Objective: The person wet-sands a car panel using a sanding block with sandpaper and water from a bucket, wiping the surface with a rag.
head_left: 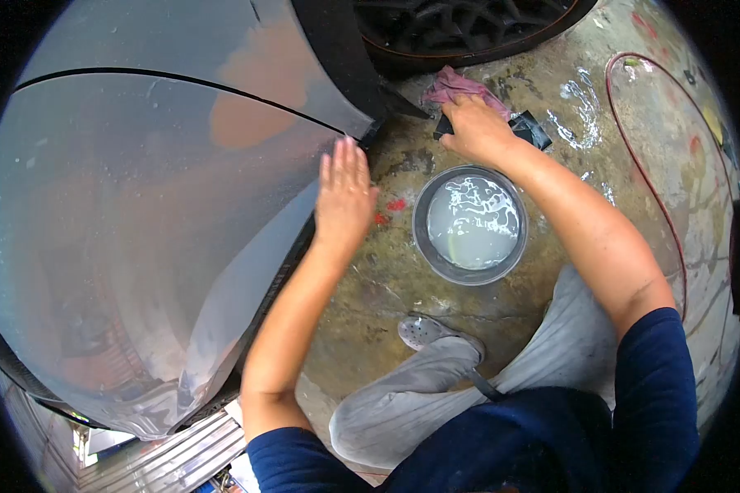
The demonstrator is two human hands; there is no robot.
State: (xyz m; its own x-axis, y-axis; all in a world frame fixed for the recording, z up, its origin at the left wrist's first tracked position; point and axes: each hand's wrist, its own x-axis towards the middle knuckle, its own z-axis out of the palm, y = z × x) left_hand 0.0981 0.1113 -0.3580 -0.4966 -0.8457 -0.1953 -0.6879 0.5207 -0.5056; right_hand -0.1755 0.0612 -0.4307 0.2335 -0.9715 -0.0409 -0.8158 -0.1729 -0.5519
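My left hand (344, 193) lies with fingers stretched against the edge of the grey car panel (140, 189), just below the end of its black seam. On the floor beyond the bucket, my right hand (474, 129) reaches down at a pink cloth (456, 85) and a dark sheet or pad (530, 130). Its fingertips are partly hidden, and whether they grip anything cannot be made out. A round bucket (420, 226) of cloudy water stands just below my right hand.
A car wheel (469, 25) is at the top. A red hose (645, 177) curves over the wet concrete floor (386, 287) at the right. My shoe (423, 331) rests below the bucket. Corrugated metal (160, 456) shows at the bottom left.
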